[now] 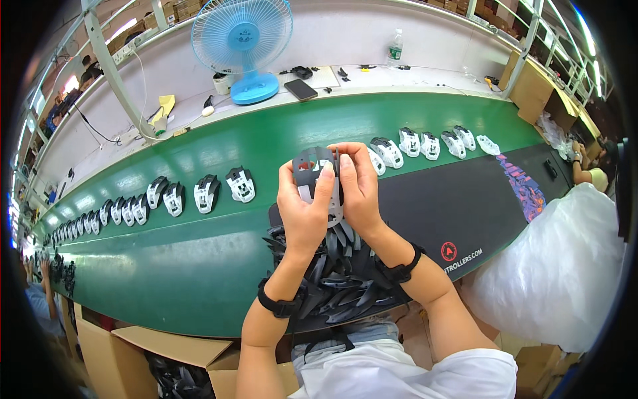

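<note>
A computer mouse shell (307, 174) in dark grey and white is gripped between both my hands, above the near side of the green bench. My left hand (302, 216) wraps its left side, thumb pressed on the top. My right hand (359, 196) closes on the right side, its thumb also on the shell. Below my hands lies a pile of curved black plastic pieces (342, 289). Similar black-and-white mouse shells (206, 194) stretch in a row to the left, and more shells (409, 141) stand beyond my right hand.
A black mat (425, 219) covers the bench on the right, with a patterned purple strip (524, 186) on it. A large translucent bag (545, 272) bulges at the right edge. A blue fan (254, 86), phone (301, 89) and bottle (395, 46) stand behind. Cardboard boxes (109, 359) sit below.
</note>
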`<state>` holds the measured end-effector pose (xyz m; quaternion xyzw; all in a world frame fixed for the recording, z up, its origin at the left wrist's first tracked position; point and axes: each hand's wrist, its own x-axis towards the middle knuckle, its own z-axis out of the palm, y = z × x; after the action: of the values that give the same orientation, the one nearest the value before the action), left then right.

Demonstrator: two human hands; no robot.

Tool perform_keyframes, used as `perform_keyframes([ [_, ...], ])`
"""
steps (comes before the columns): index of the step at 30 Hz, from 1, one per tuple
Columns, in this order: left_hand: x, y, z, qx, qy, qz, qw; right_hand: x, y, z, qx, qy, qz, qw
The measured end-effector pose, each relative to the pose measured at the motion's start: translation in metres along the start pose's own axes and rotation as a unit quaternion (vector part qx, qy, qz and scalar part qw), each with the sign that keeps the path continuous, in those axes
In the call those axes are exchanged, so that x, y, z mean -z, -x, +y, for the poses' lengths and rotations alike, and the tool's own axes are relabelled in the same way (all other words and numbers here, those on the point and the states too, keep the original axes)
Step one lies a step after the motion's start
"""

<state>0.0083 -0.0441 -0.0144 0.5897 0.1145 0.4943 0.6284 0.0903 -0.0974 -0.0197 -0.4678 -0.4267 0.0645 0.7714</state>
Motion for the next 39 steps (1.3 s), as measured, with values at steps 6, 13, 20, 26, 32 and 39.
perform_keyframes([
  [6,0.002,-0.002,0.002,-0.010,-0.057,-0.044,0.997,0.019,-0.010,0.002,-0.167,-0.162,-0.061,0.971],
  [13,-0.018,0.015,-0.002,-0.139,-0.276,0.026,0.951,0.005,0.005,0.010,-0.090,0.045,0.122,0.988],
  [20,-0.022,0.008,-0.007,-0.025,-0.017,0.009,1.000,0.020,0.002,0.022,-0.119,0.101,0.034,0.987],
  [26,-0.019,-0.005,-0.011,0.084,0.144,0.029,0.985,0.011,-0.010,0.003,-0.335,-0.345,0.100,0.871],
  [32,-0.028,0.003,-0.028,0.092,0.143,0.091,0.981,0.020,-0.005,0.016,-0.286,-0.288,0.117,0.907],
  [39,0.047,-0.071,-0.040,0.112,-0.097,0.050,0.988,0.119,-0.024,-0.019,-0.017,0.337,-0.173,0.925],
])
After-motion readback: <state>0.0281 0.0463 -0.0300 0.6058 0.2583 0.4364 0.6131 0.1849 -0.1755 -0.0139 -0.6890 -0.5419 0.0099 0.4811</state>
